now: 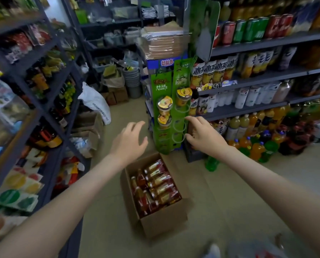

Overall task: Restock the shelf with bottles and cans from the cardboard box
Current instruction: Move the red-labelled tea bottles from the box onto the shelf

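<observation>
Hovering clear above box (162, 224): L hand (129, 140)

Premises: a small retail grocery shop. Metal shelving (267, 42) at right carries rows of canned and bottled drinks (246, 30) with a price label (216, 86). Racks (43, 112) at left hold snack packets (19, 183). A green hanging display (180, 81) of cup products stands at centre.

I see matt brown cardboard on the box (162, 220) at lower centre, glossy plastic on its bottles (155, 185), dark painted metal shelving (248, 110) at right, and shiny cans (248, 30) upper right.
</observation>
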